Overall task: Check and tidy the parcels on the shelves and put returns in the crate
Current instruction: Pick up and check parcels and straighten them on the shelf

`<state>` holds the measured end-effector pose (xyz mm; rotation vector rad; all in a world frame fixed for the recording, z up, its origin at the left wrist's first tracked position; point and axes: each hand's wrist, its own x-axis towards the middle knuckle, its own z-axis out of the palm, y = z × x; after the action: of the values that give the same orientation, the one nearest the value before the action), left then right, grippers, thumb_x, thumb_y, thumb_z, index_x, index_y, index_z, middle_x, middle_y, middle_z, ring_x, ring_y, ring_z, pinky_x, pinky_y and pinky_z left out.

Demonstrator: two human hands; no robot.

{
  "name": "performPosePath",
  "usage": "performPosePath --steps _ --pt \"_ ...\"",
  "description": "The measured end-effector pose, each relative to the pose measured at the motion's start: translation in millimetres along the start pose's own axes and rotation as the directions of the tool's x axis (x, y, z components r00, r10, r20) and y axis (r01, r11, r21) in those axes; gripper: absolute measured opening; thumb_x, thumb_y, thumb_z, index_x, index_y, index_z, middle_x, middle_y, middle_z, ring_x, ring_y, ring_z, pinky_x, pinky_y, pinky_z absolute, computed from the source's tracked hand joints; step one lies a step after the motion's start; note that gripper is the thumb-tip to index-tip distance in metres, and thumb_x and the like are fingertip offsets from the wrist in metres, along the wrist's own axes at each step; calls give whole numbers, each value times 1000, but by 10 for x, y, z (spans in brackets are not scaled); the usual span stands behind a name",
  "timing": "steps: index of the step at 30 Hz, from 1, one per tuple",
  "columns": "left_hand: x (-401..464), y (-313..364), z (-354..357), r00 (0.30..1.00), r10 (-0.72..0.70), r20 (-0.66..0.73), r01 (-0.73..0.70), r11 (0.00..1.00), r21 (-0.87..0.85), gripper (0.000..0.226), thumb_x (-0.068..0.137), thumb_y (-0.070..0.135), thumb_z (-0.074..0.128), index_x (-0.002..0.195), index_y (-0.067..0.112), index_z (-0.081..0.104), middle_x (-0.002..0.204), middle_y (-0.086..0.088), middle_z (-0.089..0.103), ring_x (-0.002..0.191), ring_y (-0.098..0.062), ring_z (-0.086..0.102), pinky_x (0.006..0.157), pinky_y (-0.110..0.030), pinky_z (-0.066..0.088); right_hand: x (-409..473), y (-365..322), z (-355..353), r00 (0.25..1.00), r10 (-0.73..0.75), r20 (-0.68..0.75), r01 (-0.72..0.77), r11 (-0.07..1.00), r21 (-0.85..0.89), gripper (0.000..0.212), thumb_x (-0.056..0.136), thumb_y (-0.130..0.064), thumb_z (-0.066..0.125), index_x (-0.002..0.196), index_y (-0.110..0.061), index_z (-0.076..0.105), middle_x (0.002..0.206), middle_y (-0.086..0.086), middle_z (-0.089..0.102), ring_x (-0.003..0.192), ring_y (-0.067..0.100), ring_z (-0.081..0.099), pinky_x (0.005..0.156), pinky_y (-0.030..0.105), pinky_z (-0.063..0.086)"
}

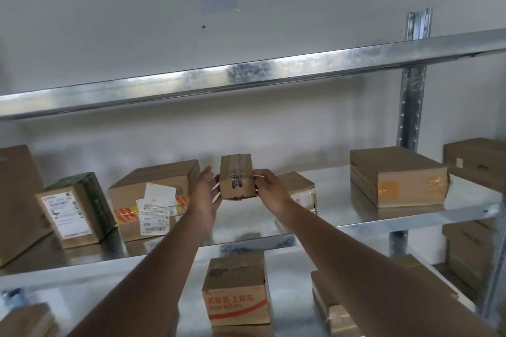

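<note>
A small brown cardboard parcel (237, 176) with taped top and purple marks is held above the middle metal shelf (383, 223). My left hand (206, 194) presses its left side with fingers spread. My right hand (269, 190) grips its right side. Just behind my right hand sits another small parcel (299, 190) with a red-and-white label. To the left stands a larger box (153, 200) with orange tape and white labels, and a tilted parcel (75, 212) with a white label. No crate is in view.
A flat wide box (398, 179) lies at the right of the same shelf. A tall box (16, 200) stands at far left. The lower shelf holds a box with red print (236, 293) and another (336, 306). An upper shelf beam (246, 75) crosses overhead; an upright post (410, 107) is at right.
</note>
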<state>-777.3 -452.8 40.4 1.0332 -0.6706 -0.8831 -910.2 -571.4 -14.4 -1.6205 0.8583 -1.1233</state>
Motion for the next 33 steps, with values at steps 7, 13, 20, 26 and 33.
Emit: performPosePath --steps 7,13,20,26,33 --pt "-30 70 -12 999 28 26 -29 999 39 45 99 31 48 145 31 48 142 -3 58 131 -28 53 115 -42 34 -3 -48 27 999 -18 -50 19 999 36 27 79 -62 43 86 -43 60 100 0 71 102 29 69 94 58 55" --pt "-44 131 -60 997 48 68 -53 996 78 43 95 25 53 137 27 55 132 -3 63 127 -28 57 115 -45 39 -351 -487 -23 997 -24 -77 37 983 182 41 92 -39 48 133 -35 54 116 3 69 112 23 65 108 48 50" --pt "-100 129 -32 994 41 101 -57 985 162 41 94 18 49 132 24 63 129 -3 63 128 -24 56 112 -44 43 -400 -522 26 990 -136 -33 140 970 199 40 100 -11 40 127 -16 69 120 15 72 105 22 67 98 45 53" --pt "-117 232 -32 997 31 72 -48 965 256 52 83 30 53 134 34 60 145 -2 53 137 -24 45 103 -44 37 -423 -593 34 988 -142 -68 154 961 230 31 107 -14 39 122 -23 65 123 4 66 104 3 63 91 20 45" --pt "-77 268 -75 998 52 41 -60 977 206 43 95 30 44 136 41 53 138 -1 59 133 -29 47 111 -57 32 -336 -692 -15 991 -123 -55 134 921 367 33 104 -29 40 134 -21 54 121 9 67 106 27 62 87 34 48"
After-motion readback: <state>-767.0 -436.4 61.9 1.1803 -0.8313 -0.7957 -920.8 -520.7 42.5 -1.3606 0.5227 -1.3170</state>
